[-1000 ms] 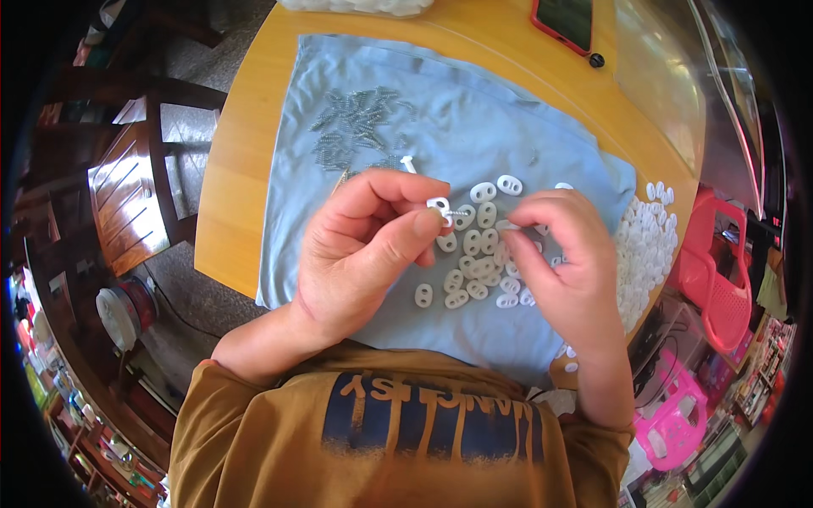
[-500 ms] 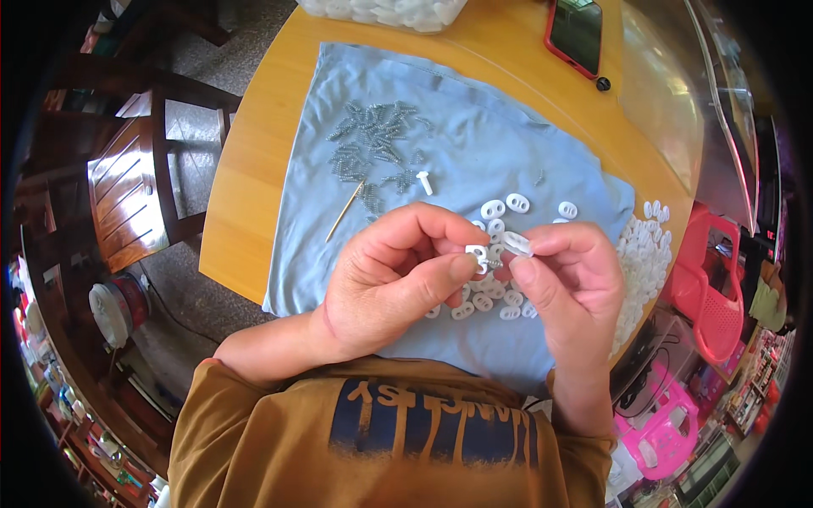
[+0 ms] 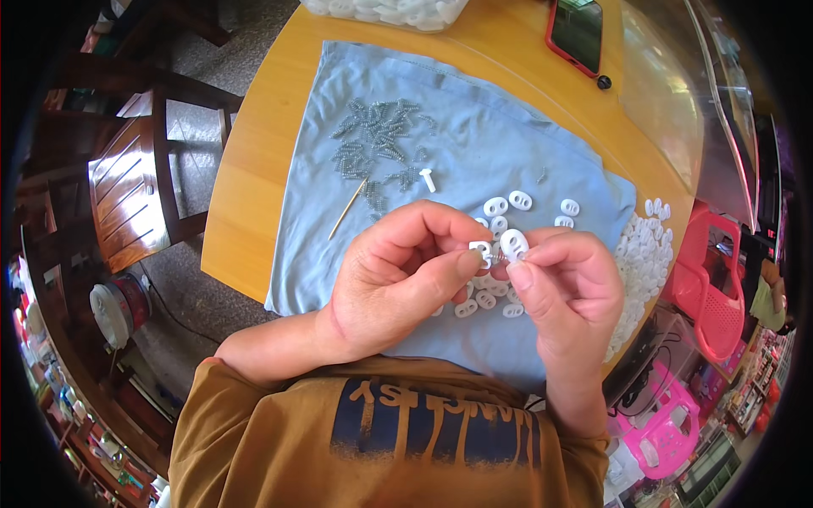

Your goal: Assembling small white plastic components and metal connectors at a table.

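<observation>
My left hand [image 3: 394, 275] pinches a small white plastic piece [image 3: 483, 249] between thumb and forefinger. A little coil spring [image 3: 498, 256] sticks out from that piece towards the other hand. Gripped by the thumb and fingertips of my right hand [image 3: 569, 279] is a white oval two-hole plastic piece [image 3: 512, 243], its holed face showing. The two pieces are very close together; I cannot tell whether the spring touches the oval one. Below and behind my fingers lie several loose white ovals [image 3: 495, 206] on a light blue cloth [image 3: 474, 118].
Farther left on the cloth are a heap of small springs [image 3: 377, 131], a thin wooden stick [image 3: 348, 209] and a white T-shaped piece [image 3: 428, 179]. A white pile [image 3: 639, 254] spreads on the right. At the back are a tub of white pieces [image 3: 385, 15] and a phone [image 3: 576, 35].
My right hand has turned the white oval piece from nearly edge-on to showing its two holes. The left hand has stayed almost in place.
</observation>
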Demonstrator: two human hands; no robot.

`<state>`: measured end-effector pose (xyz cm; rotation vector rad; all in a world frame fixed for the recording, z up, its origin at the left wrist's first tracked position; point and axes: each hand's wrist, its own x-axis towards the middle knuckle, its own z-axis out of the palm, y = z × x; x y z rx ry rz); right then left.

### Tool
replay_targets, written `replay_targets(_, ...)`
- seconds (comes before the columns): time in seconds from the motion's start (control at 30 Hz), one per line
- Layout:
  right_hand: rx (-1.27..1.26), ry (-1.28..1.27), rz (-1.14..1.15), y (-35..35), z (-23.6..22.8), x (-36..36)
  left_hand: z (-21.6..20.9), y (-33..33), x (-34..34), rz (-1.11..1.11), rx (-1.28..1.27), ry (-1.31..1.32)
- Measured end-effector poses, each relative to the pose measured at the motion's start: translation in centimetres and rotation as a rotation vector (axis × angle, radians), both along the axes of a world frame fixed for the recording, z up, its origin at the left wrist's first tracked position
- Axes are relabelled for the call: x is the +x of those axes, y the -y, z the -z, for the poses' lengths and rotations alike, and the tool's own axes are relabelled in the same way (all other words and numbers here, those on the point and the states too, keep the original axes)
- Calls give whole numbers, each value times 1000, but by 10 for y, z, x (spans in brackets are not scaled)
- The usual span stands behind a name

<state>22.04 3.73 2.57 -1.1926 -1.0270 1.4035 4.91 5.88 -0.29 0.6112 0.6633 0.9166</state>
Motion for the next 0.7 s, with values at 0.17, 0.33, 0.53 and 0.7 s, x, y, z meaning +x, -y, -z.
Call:
replay_targets(0.17,32,60,12,0,0,-1,-2,0,0,-1,-39,-39)
replay_targets(0.33,37,40,20,0,-1,-2,-1,0,1,-12,-23,-50)
replay_targets(0.53,248,396,21,0,-1,-4,-1,1,1,-15,-26,-47)
replay_targets(0.7,441,579,-4,-4,-1,-9,0,2,1,-17,1,-21)
